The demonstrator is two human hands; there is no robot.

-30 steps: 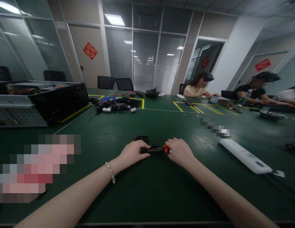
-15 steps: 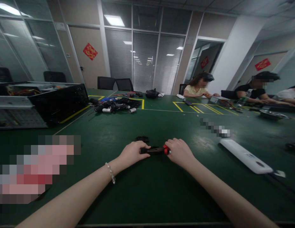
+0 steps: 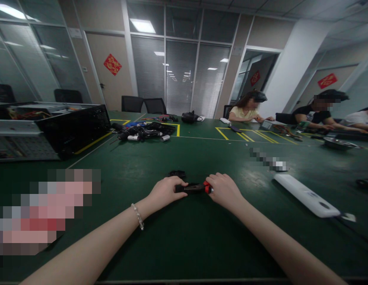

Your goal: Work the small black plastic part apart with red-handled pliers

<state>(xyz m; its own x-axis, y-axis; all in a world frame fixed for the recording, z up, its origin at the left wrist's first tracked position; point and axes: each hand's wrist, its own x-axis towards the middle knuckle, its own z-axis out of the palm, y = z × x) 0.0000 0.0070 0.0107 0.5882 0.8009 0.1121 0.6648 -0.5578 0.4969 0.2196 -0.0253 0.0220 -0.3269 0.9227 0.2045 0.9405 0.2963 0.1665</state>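
Your left hand (image 3: 164, 194): thumb and fingers pinching small black rounded piece (image 3: 179, 189). Your right hand (image 3: 226, 192): curled around red-handled, dark-metal pliers (image 3: 197, 188), nose meeting piece over green tabletop (image 3: 184, 241). You seem mid-work: neither set down yet; whether jaws bite, cannot tell. Irregular black part (image 3: 177, 173) just beyond, unheld.

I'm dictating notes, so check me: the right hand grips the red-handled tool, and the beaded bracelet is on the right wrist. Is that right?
Not quite: the beaded bracelet is on the left wrist, as the head view shows. The right hand does grip the red-handled tool.
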